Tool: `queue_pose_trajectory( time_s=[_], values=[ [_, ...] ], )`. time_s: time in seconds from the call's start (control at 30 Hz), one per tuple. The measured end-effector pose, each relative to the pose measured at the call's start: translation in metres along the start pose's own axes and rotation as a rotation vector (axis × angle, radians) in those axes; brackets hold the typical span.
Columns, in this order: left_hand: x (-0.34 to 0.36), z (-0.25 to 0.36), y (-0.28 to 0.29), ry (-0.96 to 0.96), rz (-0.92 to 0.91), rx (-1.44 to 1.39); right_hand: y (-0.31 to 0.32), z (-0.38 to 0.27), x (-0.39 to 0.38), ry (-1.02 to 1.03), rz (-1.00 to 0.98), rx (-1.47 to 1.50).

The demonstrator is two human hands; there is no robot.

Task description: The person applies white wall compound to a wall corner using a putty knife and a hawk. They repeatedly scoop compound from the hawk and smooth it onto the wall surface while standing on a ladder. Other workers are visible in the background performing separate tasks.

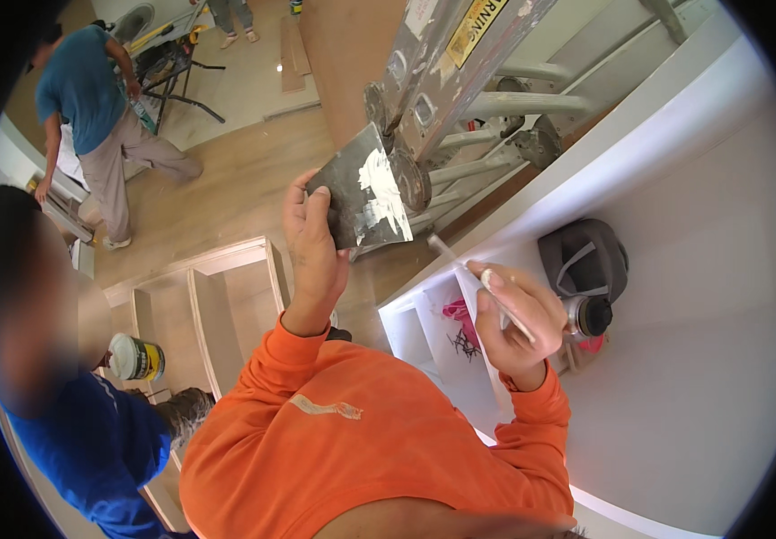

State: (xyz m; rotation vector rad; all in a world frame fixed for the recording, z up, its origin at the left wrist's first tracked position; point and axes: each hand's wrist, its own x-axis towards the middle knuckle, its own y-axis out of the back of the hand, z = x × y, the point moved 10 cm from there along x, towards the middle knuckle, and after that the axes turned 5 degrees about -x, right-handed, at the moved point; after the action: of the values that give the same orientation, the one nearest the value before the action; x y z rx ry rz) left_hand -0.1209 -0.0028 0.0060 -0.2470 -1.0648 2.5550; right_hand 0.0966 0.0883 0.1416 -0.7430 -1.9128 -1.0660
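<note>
My left hand [314, 220] grips a dark, flat rectangular plate [341, 199] by its left edge, thumb on top. White putty [382, 193] is smeared over the plate's right side. My right hand [523, 314] is closed round the pale handle of a slim tool, perhaps a putty knife [446, 251]; its tip is blurred by motion. This tip is apart from the plate, to the lower right of it, over the edge of the white shelf unit [487, 355]. Both my sleeves are orange.
A metal ladder [442, 90] stands just beyond the plate. A grey bag [584, 260] and a bottle [588, 316] are by my right hand. At left, a person in blue [91, 449] is beside a paint tub [136, 357] and wooden frame [199, 305]; another person [91, 90] bends farther off.
</note>
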Motion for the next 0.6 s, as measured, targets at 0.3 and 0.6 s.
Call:
queue_pose_trajectory(
  time_s=[0.3, 0.6],
  values=[
    [-0.034, -0.014, 0.02, 0.035, 0.045, -0.157, -0.023, -0.023, -0.01, 0.239, -0.165, -0.409],
    [0.0, 0.037, 0.026, -0.159, -0.062, -0.145, 0.134, -0.068, 0.067, 0.405, 0.261, -0.476]
  ],
)
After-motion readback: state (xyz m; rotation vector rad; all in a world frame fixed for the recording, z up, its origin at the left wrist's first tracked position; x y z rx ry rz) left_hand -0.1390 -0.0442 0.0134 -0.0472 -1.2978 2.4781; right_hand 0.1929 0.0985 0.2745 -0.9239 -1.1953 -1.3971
